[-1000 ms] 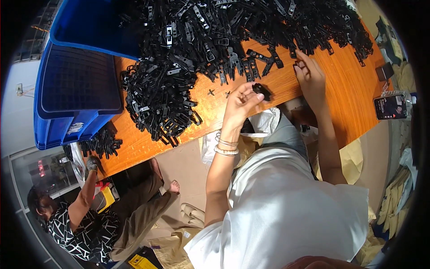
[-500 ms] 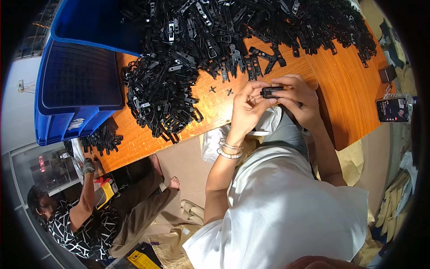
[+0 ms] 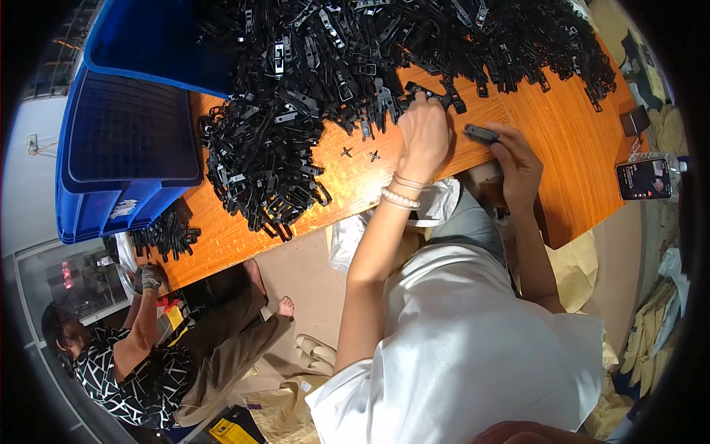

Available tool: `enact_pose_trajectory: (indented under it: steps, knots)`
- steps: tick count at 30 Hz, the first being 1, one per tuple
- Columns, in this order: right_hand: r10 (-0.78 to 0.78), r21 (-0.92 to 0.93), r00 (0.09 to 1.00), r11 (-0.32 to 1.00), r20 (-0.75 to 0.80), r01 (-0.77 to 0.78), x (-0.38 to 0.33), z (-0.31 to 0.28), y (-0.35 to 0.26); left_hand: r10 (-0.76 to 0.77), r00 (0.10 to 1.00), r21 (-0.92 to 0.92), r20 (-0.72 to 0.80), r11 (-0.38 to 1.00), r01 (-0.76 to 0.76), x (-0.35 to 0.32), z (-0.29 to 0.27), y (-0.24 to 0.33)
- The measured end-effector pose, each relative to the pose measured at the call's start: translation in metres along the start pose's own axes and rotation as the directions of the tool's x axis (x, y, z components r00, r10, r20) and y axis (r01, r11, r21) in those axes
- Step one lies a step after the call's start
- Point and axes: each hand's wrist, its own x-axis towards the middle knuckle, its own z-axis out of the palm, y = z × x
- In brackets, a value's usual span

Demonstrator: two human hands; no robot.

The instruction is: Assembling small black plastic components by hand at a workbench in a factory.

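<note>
At far left a blue crate point(image 3: 89, 213) lies with its mouth toward the viewer, showing a dark gridded inner wall. A second blue crate point(image 3: 154, 79) sits above it; whatever lies deep inside that one is hidden. Below them is a co-worker's gloved hand point(image 3: 150, 277), at the edge of the counter point(image 3: 222, 235), near a small heap of black clips point(image 3: 170, 235). Right of the crates a large pile of black pieces point(image 3: 262, 159) spreads loose along the counter's far side. Two small dark crosses point(image 3: 374, 156) lie in front of it. The left hand point(image 3: 427, 126) bends down over pieces at the pile's near edge; its fingertips are hidden, so whether it grips one cannot be told. A white plastic bag point(image 3: 444, 201) lies below, its contents unseen. The right hand point(image 3: 505, 146) is clamped on a black part point(image 3: 481, 134), held above the counter, just right of the left hand. Farther right are a small black box point(image 3: 634, 120) and a phone point(image 3: 643, 179) with its screen lit.
</note>
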Motion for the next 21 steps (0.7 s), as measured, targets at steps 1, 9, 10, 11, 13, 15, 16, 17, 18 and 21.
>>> enact_pose_trajectory:
  steps: [1, 9, 10, 11, 13, 15, 16, 17, 18, 21]
  knots:
    - [-0.001, -0.002, 1.0, 1.0, -0.003, 0.001, 0.0, -0.003, 0.003, 0.036, 0.998, 0.114, 0.053, 0.993, -0.041, 0.002, 0.001, 0.001]
    - [0.371, 0.18, 0.922, 0.92, -0.109, -0.349, 0.003, -0.014, 0.029, -0.052, 0.998, -0.148, -0.048, 0.988, 0.044, -0.01, 0.003, -0.01]
    - [0.374, 0.183, 0.921, 0.918, -0.111, -0.351, 0.005, -0.013, 0.03, -0.173, 0.984, -0.396, 0.036, 0.902, 0.173, -0.012, 0.001, -0.01]
    - [0.45, 0.268, 0.889, 0.87, -0.091, -0.413, 0.007, -0.013, 0.03, -0.267, 0.952, -0.604, 0.149, 0.737, 0.302, -0.015, 0.0, -0.01]
    - [0.521, 0.351, 0.851, 0.811, -0.067, -0.469, 0.012, -0.013, 0.032, -0.295, 0.922, -0.775, 0.249, 0.51, 0.372, -0.023, -0.002, -0.006]
    - [0.523, 0.423, 0.847, 0.749, 0.096, -0.51, 0.015, -0.013, 0.033, -0.264, 0.933, -0.882, 0.245, 0.34, 0.327, -0.029, -0.001, -0.004]
    - [0.524, 0.423, 0.846, 0.748, 0.097, -0.511, 0.016, -0.011, 0.031, -0.265, 0.933, -0.881, 0.245, 0.34, 0.328, -0.031, -0.001, -0.003]
    - [0.535, 0.376, 0.84, 0.764, 0.086, -0.525, 0.017, -0.007, 0.027, -0.249, 0.94, -0.904, 0.235, 0.298, 0.305, -0.032, 0.0, -0.002]
    - [0.546, 0.328, 0.835, 0.777, 0.074, -0.537, 0.018, -0.004, 0.024, -0.234, 0.946, -0.925, 0.224, 0.255, 0.282, -0.033, 0.0, -0.001]
    - [0.538, 0.329, 0.842, 0.788, 0.043, -0.521, 0.017, -0.002, 0.023, -0.18, 0.965, -0.871, 0.191, 0.422, 0.251, -0.033, -0.007, 0.001]
